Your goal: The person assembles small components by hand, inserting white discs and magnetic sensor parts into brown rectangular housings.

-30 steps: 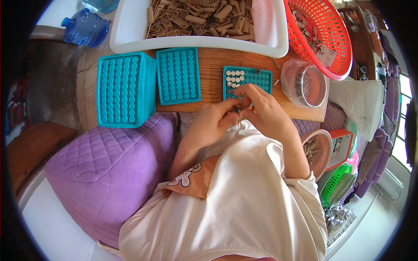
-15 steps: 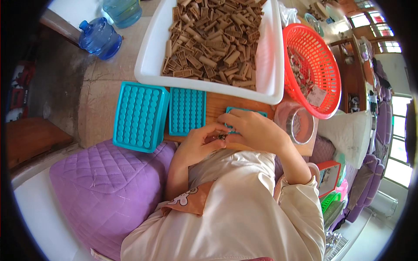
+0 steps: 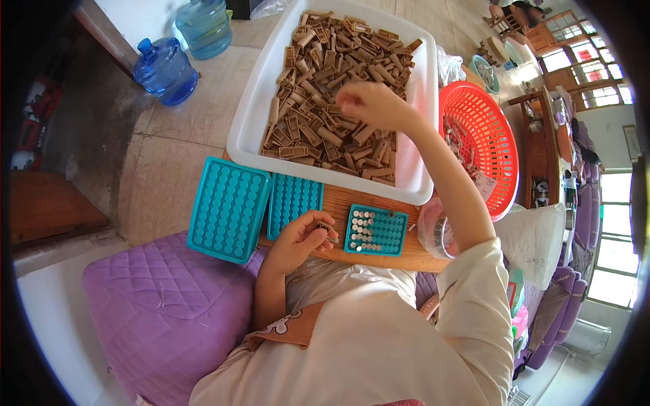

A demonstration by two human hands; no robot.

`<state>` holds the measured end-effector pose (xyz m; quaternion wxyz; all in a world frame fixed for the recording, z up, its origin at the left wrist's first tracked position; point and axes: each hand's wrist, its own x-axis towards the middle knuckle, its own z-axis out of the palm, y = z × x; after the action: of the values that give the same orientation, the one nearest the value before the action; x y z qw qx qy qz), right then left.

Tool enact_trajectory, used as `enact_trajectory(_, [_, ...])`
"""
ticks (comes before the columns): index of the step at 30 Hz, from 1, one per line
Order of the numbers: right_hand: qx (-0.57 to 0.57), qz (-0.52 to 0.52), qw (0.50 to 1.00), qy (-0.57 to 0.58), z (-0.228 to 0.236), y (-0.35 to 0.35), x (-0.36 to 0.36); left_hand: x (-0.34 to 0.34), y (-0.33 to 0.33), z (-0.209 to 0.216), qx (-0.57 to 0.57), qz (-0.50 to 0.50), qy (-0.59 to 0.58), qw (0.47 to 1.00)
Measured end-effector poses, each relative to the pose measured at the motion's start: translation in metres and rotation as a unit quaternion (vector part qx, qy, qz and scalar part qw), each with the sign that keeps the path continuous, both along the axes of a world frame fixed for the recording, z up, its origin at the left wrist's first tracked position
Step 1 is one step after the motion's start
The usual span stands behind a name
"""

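My left hand [image 3: 301, 238] is closed around a small dark brown piece [image 3: 323, 227], held in front of my body beside a teal tray. Some pale, shiny bits show at its fingertips; their kind is too small to make out. Over the white tub [image 3: 245, 132], my right hand [image 3: 374, 105] reaches out with loosely curled fingers, slightly blurred, and nothing shows in them. Beneath it lies a heap of brown, trough-shaped plastic pieces [image 3: 318, 101]. A small teal tray [image 3: 389, 230] with round pockets sits right of my left hand, silvery-white discs [image 3: 361, 230] filling its left columns.
Two more teal pocketed trays stand to the left, a deep one [image 3: 229, 210] and a flatter one [image 3: 296, 199]. A red basket [image 3: 484, 145] and a clear round container [image 3: 439, 233] are to the right. Blue water jugs [image 3: 166, 71] stand on the floor beside a purple quilted seat [image 3: 169, 311].
My right hand has left my left hand and moved forward over the tub, uncovering the small tray with discs. The left hand has drawn slightly lower and left, keeping the small piece.
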<state>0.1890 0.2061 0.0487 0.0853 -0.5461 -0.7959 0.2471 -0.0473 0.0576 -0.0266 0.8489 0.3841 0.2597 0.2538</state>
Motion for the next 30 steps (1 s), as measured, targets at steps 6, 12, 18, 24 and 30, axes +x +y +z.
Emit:
enact_trajectory(6, [0.118,-0.142,0.948,-0.260,-0.044,0.071,-0.016,-0.003,0.003,0.009,-0.029,-0.025,-0.039,0.998])
enact_trajectory(12, [0.028,-0.184,0.941,-0.283,-0.051,0.091,-0.031,-0.007,0.004,0.009,-0.009,-0.040,-0.048,0.998])
enact_trajectory(18, [0.098,-0.156,0.939,-0.292,-0.044,0.076,-0.020,-0.007,0.008,0.016,0.081,-0.086,-0.098,0.988])
enact_trajectory(24, [0.258,-0.072,0.942,-0.201,-0.033,0.056,0.012,-0.008,0.008,0.012,0.050,-0.113,-0.093,0.988])
enact_trajectory(30, [0.222,-0.084,0.952,-0.192,-0.007,0.033,0.031,-0.009,0.010,0.013,-0.003,-0.078,-0.049,0.996])
